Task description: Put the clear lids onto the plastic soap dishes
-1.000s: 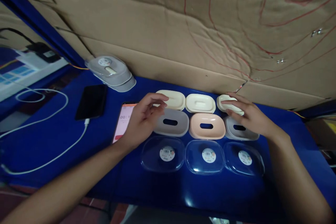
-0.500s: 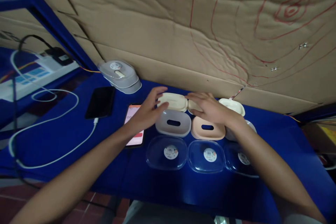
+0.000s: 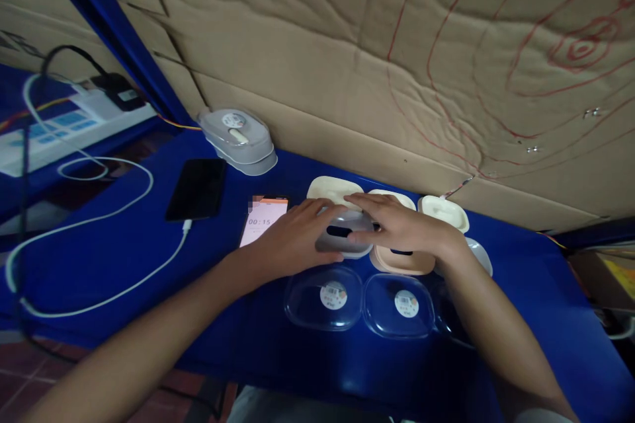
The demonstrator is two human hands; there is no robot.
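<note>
Blue table lay under the gray tray | left hand and right hand were at the gray tray's two sides, thumbs apart from fingers, grip unclear | clear lid lay nearer | peach tray, right | cream dish, just beyond

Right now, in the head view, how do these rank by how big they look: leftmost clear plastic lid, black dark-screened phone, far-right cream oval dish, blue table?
Largest to smallest:
Blue table
Leftmost clear plastic lid
Black dark-screened phone
Far-right cream oval dish
</note>
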